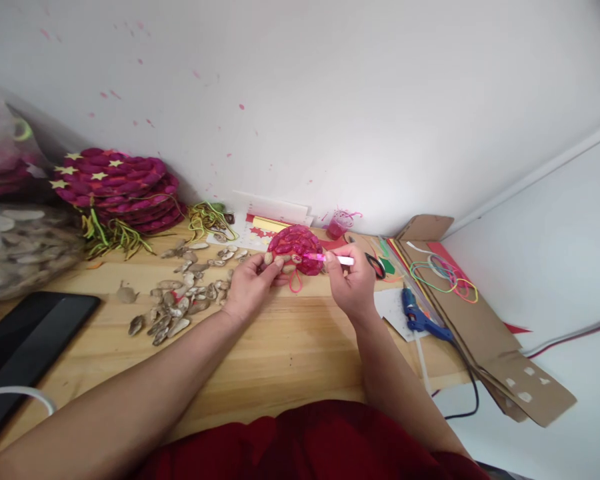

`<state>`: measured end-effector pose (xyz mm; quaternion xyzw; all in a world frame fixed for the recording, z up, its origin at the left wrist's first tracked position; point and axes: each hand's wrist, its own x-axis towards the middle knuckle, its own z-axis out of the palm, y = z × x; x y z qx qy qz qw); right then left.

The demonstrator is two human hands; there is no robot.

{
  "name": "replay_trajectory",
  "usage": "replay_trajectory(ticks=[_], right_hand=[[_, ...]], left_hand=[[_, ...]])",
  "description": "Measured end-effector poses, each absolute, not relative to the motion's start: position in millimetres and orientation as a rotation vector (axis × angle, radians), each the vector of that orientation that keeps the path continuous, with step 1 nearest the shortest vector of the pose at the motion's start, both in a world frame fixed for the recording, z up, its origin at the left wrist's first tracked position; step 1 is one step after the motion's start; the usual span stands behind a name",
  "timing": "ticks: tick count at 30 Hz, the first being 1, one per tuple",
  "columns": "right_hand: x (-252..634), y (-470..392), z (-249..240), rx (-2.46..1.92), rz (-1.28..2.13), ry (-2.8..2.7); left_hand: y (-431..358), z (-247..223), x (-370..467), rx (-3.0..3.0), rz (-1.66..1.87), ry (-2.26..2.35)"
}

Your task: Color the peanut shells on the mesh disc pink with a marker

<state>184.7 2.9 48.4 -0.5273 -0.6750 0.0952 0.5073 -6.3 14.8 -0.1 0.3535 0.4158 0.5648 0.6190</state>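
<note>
My left hand (255,283) pinches the near left edge of a round disc covered in peanut shells (303,240). Most of its shells are wet magenta; a few by my left fingers are still plain tan. A loop of pink cord (295,281) hangs from its near edge. In my right hand (353,283) is a paintbrush (345,261) with a white handle, its pink-coated tip touching the painted shells. Behind the disc, a small cup of magenta paint (337,225) stands against the wall. Loose peanut shells (180,303) lie scattered left of my left hand.
At the left are stacked magenta shell discs (125,187) with yellow stars, a bag of shells (25,247) and a black tablet (35,340). On the right lie a blue glue gun (423,320), scissors (377,267), cardboard (475,313) and coloured cords (445,275).
</note>
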Motion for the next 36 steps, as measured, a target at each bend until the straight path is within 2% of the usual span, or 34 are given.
replay_trajectory(ticks=[7, 13, 19, 24, 29, 36], right_hand=[[227, 32, 67, -1.306, 0.131, -1.331], [264, 92, 98, -1.620, -0.103, -1.419], [259, 135, 88, -2.048, -0.093, -1.602], [251, 141, 79, -2.144, -0.111, -1.630], [255, 133, 85, -2.108, -0.131, -1.616], [259, 101, 88, -1.683, -0.002, -1.277]], left_hand=[[17, -1, -5, 0.789, 1.298, 0.935], [20, -4, -6, 0.840, 1.285, 0.937], [23, -8, -5, 0.820, 1.286, 0.931], [25, -12, -4, 0.834, 1.277, 0.924], [26, -13, -3, 0.824, 1.292, 0.918], [25, -11, -3, 0.784, 1.298, 0.892]])
